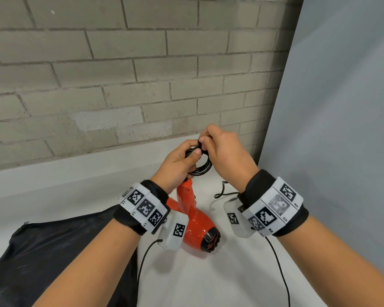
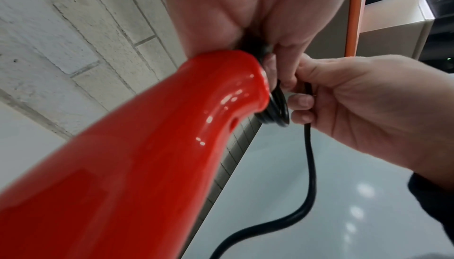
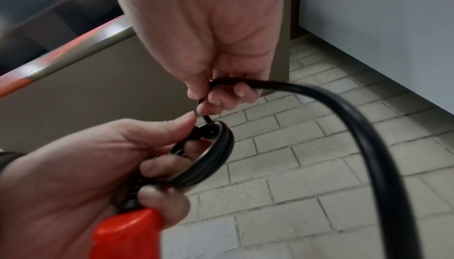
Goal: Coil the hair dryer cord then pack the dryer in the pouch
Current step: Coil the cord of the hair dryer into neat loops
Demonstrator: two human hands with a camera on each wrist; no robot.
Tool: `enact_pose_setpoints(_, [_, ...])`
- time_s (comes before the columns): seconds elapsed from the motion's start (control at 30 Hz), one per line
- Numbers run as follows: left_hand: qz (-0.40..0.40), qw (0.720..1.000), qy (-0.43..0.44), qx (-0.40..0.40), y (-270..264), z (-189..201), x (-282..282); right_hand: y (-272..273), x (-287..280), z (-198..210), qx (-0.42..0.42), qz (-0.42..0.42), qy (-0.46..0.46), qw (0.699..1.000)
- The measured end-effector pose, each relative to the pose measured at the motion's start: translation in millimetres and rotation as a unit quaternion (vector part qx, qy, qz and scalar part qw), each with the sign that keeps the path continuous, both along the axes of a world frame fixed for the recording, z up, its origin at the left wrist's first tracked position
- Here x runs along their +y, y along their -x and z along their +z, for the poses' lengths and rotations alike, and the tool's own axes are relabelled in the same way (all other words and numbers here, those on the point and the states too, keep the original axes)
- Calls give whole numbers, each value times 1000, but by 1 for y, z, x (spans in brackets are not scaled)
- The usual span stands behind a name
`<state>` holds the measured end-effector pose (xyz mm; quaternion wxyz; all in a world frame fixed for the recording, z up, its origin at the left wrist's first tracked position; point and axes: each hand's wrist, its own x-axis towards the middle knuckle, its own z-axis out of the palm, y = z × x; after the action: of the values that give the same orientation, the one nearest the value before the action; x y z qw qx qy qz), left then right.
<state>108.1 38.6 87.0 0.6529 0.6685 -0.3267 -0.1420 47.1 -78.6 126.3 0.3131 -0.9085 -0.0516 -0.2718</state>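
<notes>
My left hand (image 1: pixel 178 163) grips the coil (image 1: pixel 201 166); my right hand (image 1: pixel 223 149) pinches the cord (image 3: pixel 343 108): lay each loop snug, even.

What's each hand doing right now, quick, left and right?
Left hand: closed, holding the coiled loops of the black cord at the end of the red hair dryer handle.
Right hand: closed, pinching the cord's loose run above the coil.

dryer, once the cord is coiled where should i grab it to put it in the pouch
Probably by the handle: it sticks up narrow from the dryer lying on the table, so come from above. The left hand already grips the coil at its top; the pouch lies left.
</notes>
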Motion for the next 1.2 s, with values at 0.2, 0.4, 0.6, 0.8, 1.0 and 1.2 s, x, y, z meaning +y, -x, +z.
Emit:
enact_pose_setpoints(0.2, [62, 997, 52, -7, 0, -8, -4, 16, 0, -26, -9, 27, -91, 995])
enact_pose_setpoints(0.4, [97, 993, 57, -20, 0, -10, -7, 28, -17, -46, -13, 33, -126, 991])
enact_pose_setpoints(0.6, [122, 991, 54, -14, 4, -9, -11, 31, -77, -111, 292, -178, -67, 937])
enact_pose_setpoints(0.8, [114, 992, 47, -27, 5, -9, -15, 29, -92, -145, 531, -206, 93, 816])
enact_pose_setpoints(1.0, [101, 994, 49, -19, 6, -9, -18, 14, -92, -154, 565, -234, 99, 785])
enact_pose_setpoints(1.2, [96, 994, 55, -8, 2, -10, -17, 8, -95, -160, 586, -195, 166, 769])
